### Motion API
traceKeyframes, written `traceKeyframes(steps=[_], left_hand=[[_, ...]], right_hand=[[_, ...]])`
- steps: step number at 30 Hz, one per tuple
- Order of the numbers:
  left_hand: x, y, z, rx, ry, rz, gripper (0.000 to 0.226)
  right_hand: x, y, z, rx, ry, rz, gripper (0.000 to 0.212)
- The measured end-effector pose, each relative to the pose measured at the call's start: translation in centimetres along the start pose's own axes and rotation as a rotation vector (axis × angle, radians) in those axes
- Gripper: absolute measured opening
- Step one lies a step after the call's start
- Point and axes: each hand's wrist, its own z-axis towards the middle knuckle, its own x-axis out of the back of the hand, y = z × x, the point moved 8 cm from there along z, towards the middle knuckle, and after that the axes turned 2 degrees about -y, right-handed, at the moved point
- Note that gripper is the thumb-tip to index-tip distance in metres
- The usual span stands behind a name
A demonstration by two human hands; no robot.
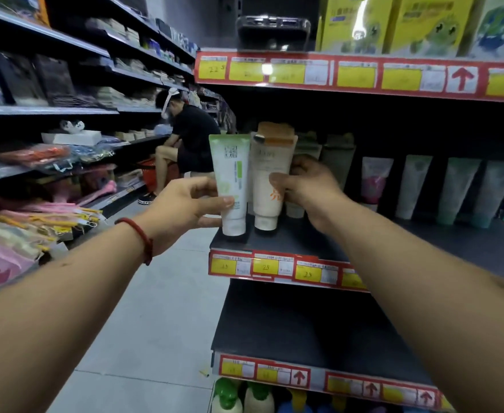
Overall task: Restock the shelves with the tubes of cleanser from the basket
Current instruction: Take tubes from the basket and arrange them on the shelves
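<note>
My left hand grips a white and green cleanser tube, cap down on the front left corner of the dark middle shelf. Beside it, my right hand holds a white and orange cleanser tube, also standing cap down on the shelf. Behind these stand more tubes in the shadow, and a row of several pale green and pink tubes lines the back of the shelf to the right. The basket is not in my view.
The shelf below is dark and bare, with bottles under it. Yellow boxes sit on the top shelf. Across the aisle are shelves of packaged goods. A person crouches down the aisle near a red basket.
</note>
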Motion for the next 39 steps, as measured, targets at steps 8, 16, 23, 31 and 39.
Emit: traceKeyframes(steps=[8, 16, 23, 31, 39], left_hand=[[0.5, -2.3, 0.8, 0.019, -0.024, -0.049, 0.028], [-0.3, -2.5, 1.4, 0.014, -0.026, -0.052, 0.032], [-0.2, -2.6, 1.8, 0.008, -0.018, -0.034, 0.031], [-1.2, -1.0, 0.4, 0.009, 0.014, -0.023, 0.03], [-8.2, 1.4, 0.0, 0.045, -0.065, -0.151, 0.038]], right_hand=[[-0.6, 3.1, 2.8, 0.012, -0.011, -0.059, 0.028], [-1.3, 3.2, 3.2, 0.023, -0.025, -0.057, 0.024], [-1.7, 3.1, 3.7, 0.035, -0.002, -0.093, 0.024], [0.7, 1.8, 1.7, 0.001, 0.059, -0.237, 0.065], [7.2, -1.7, -5.3, 0.014, -0.089, -0.141, 0.026]])
